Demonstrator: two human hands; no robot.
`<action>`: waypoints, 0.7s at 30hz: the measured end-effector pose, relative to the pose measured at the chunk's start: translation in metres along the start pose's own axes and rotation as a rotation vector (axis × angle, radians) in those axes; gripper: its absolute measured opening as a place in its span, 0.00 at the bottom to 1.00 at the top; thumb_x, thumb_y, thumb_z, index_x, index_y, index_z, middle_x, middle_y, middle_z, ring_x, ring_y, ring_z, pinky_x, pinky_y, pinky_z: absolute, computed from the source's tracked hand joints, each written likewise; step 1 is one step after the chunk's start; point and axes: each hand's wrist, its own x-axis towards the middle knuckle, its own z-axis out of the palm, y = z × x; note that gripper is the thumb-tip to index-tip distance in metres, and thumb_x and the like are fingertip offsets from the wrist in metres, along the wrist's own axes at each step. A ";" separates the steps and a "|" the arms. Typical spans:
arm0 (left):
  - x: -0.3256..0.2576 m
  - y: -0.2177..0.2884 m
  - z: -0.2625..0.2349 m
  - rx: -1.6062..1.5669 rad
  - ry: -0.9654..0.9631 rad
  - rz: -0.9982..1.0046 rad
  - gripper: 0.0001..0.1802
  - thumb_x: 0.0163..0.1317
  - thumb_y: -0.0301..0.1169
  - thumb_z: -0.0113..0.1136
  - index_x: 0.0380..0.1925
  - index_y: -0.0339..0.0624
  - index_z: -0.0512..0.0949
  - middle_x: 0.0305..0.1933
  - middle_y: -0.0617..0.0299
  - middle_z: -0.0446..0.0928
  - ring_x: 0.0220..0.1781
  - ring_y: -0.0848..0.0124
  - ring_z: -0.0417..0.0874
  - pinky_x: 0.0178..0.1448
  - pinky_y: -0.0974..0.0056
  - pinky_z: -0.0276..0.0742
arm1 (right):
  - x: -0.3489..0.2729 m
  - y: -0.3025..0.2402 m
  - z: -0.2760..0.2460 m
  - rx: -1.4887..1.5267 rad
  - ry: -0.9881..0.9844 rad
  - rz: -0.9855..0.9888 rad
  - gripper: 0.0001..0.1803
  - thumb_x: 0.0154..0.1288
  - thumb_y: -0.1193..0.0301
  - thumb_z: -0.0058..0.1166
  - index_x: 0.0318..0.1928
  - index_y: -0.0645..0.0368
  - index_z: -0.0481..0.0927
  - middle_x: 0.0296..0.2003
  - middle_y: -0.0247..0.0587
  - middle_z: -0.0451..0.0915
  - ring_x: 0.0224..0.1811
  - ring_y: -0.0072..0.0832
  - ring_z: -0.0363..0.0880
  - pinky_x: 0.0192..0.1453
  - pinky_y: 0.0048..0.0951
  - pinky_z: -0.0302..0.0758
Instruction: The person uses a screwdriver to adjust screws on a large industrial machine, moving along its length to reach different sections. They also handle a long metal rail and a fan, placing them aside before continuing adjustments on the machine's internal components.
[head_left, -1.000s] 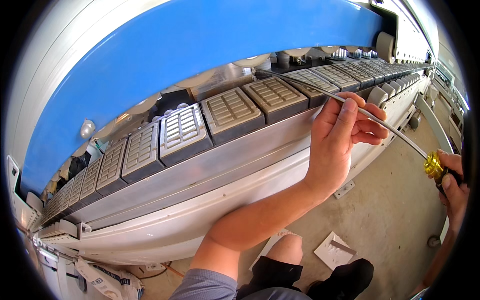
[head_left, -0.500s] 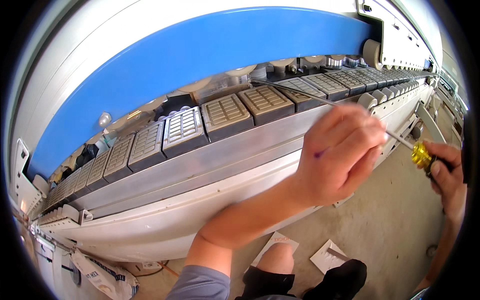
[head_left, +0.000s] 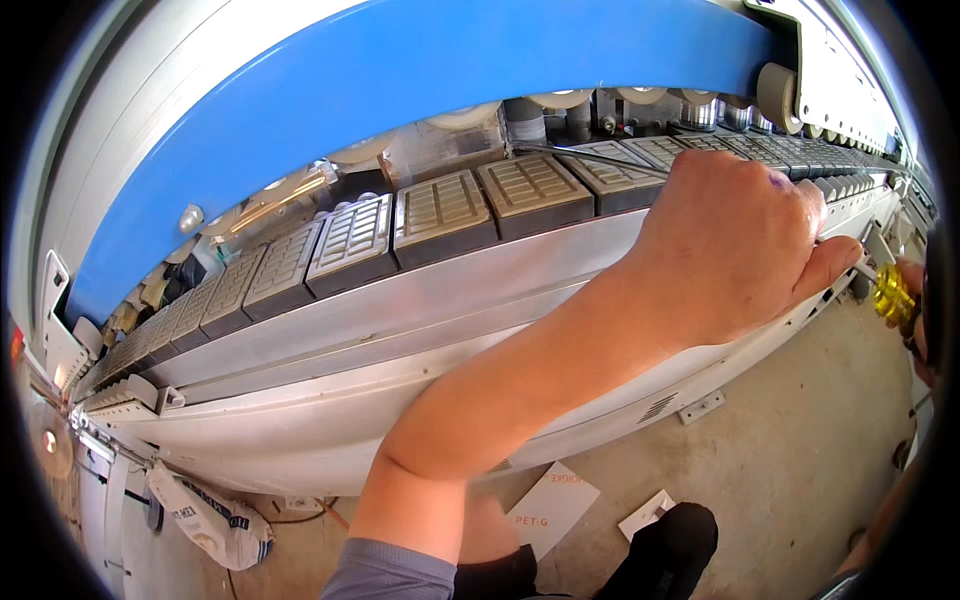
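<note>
A long screwdriver (head_left: 892, 296) with a yellow see-through handle and a long thin metal shaft lies slantwise over a track of gridded pads (head_left: 535, 187). My left hand (head_left: 735, 245), back upward, is closed around the shaft and hides its middle. At the right edge my right hand (head_left: 918, 342) is only partly in view, its fingers closed on the handle. The far end of the shaft reaches in over the pads, close to the metal parts under a blue cover (head_left: 400, 75). I cannot make out what its tip touches.
Cream rollers (head_left: 778, 95) sit below the blue cover, near a white bracket (head_left: 850, 60). A pale metal side panel (head_left: 330, 425) runs in front of the track. On the floor are a white sack (head_left: 210, 520), a white card (head_left: 555, 505) and a smaller white piece (head_left: 645, 512).
My left hand has shifted right and turned with its back more upward, still around the shaft. My right hand and the handle have moved right, partly out of view. The view has shifted a little.
</note>
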 end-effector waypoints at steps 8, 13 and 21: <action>0.007 -0.009 0.016 -0.004 0.192 0.066 0.19 0.63 0.45 0.64 0.26 0.40 0.77 0.23 0.60 0.79 0.30 0.60 0.84 0.34 0.57 0.78 | 0.027 0.010 -0.015 -0.089 -0.031 -0.281 0.21 0.60 0.80 0.60 0.56 0.62 0.81 0.50 0.48 0.83 0.47 0.30 0.81 0.49 0.26 0.75; 0.002 -0.006 0.021 -0.062 0.099 0.065 0.25 0.58 0.51 0.68 0.21 0.44 0.71 0.20 0.61 0.74 0.26 0.58 0.79 0.31 0.56 0.73 | -0.013 0.017 0.009 -0.524 0.085 -0.488 0.25 0.59 0.77 0.60 0.59 0.57 0.78 0.53 0.52 0.79 0.46 0.36 0.81 0.48 0.30 0.77; -0.006 -0.004 0.009 -0.019 -0.055 0.052 0.26 0.56 0.54 0.68 0.22 0.44 0.71 0.20 0.63 0.73 0.27 0.60 0.79 0.31 0.57 0.73 | -0.020 0.030 0.039 -0.591 0.126 -0.600 0.29 0.49 0.80 0.65 0.56 0.54 0.79 0.50 0.56 0.80 0.44 0.45 0.82 0.43 0.36 0.77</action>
